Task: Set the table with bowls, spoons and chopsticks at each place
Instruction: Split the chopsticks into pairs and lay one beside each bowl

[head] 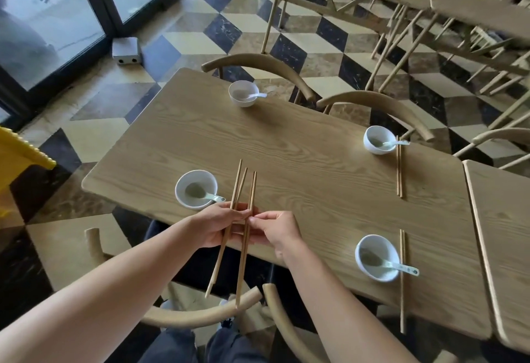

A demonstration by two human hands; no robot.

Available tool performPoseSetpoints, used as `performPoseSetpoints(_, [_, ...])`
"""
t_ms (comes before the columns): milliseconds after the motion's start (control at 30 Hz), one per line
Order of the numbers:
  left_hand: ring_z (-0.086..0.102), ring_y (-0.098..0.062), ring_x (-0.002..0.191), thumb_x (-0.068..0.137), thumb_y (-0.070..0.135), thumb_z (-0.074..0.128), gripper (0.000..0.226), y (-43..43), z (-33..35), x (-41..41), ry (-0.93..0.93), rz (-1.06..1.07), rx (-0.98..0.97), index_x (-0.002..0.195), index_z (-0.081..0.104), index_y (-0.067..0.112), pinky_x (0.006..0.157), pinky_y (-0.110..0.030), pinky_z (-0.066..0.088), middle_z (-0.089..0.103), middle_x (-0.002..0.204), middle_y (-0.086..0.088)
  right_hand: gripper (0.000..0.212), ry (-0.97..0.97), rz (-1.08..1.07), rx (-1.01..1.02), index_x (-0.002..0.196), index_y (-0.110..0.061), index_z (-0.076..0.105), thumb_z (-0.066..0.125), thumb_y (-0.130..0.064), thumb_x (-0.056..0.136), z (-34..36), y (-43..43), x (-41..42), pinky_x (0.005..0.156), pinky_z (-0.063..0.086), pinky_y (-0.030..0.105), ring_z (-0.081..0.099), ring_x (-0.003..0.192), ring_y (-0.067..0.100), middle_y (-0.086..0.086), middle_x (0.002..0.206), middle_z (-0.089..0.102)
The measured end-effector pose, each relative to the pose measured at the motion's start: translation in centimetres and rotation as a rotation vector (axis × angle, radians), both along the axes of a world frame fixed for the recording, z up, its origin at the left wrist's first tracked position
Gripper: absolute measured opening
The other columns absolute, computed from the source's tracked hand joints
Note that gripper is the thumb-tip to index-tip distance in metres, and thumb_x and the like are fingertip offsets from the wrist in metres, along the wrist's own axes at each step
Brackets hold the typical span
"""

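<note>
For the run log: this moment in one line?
left hand: grips chopsticks | right hand: pinches them | near-left bowl, far-left bowl: no chopsticks beside

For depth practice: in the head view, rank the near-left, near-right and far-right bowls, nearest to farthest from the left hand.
1. Near-left bowl, beside the left hand.
2. Near-right bowl, farther along the same side.
3. Far-right bowl, across the table.

The left forearm [114,285] and right forearm [329,291] are bare from the frame's edge down to the wrists. The left grip [220,226] and right grip [276,230] are bare as well. The legs wear dark blue-grey trousers [177,345], loose and softly creased, seen at the lower edge.
</note>
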State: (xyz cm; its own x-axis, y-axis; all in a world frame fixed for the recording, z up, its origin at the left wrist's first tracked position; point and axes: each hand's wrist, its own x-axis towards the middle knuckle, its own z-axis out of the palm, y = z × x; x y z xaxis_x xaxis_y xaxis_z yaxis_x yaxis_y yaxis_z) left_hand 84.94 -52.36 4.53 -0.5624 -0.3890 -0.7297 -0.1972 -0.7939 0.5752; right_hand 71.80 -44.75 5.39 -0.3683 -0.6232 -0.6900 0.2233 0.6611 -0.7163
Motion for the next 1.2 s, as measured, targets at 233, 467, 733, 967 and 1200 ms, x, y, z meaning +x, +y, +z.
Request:
performPoseSetpoints(233, [0.064,-0.05,0.11,0.098,0.008,0.057,0.025,-0.7,-0.6,-0.8,-0.006,-0.02,0.017,0.118,0.062,-0.007,0.093,-0.063,0.052,0.067,0.11,-0.033,0.024,-0.076,0.033,0.054,0.1,0.001,0.066,0.077,0.006,0.079,0.5,-0.9,-1.1,0.083,0.06,0.051,0.074,0.09,0.036,0.025,0.1,0.073])
performPoseSetpoints(467, [0.071,-0.037,0.105,0.101,0.007,0.052,0.024,-1.8,-1.3,-0.3,-0.018,-0.043,0.0,0.121,0.062,-0.001,0.082,-0.05,0.061,0.071,0.116,-0.025,0.021,-0.087,0.008,0.078,0.087,-0.004,0.066,0.077,0.009,0.076,-1.4,-3.1,-2.1,0.085,0.06,0.05,0.074,0.093,0.035,0.027,0.101,0.073])
performPoseSetpoints(733, [0.068,-0.034,0.114,0.097,0.005,0.057,0.03,-3.8,-2.4,6.3,0.016,0.058,0.115,0.126,0.064,0.002,0.094,-0.048,0.056,0.07,0.125,-0.016,0.02,0.028,-0.116,0.233,0.079,-0.004,0.064,0.079,0.009,0.075,-6.8,-6.8,-1.8,0.054,0.059,0.029,0.073,0.075,0.028,0.019,0.094,0.071])
performPoseSetpoints(967, [0.065,-0.039,0.116,0.095,0.0,0.053,0.032,-6.4,-2.7,11.1,0.128,0.281,0.148,0.124,0.064,-0.003,0.083,-0.042,0.061,0.066,0.129,-0.02,0.026,0.191,-0.088,0.317,0.067,-0.01,0.061,0.082,0.005,0.071,-10.9,-10.4,0.7,0.054,0.06,0.031,0.065,0.057,0.02,0.012,0.078,0.066])
performPoseSetpoints(1200, [0.067,-0.039,0.112,0.098,0.001,0.05,0.029,-7.2,-3.4,12.9,0.072,0.318,0.185,0.124,0.063,-0.003,0.08,-0.041,0.062,0.069,0.125,-0.019,0.021,0.415,0.008,0.4,0.068,-0.008,0.067,0.087,-0.003,0.069,-11.5,-11.8,2.0,0.078,0.062,0.044,0.073,0.08,0.035,0.019,0.094,0.073])
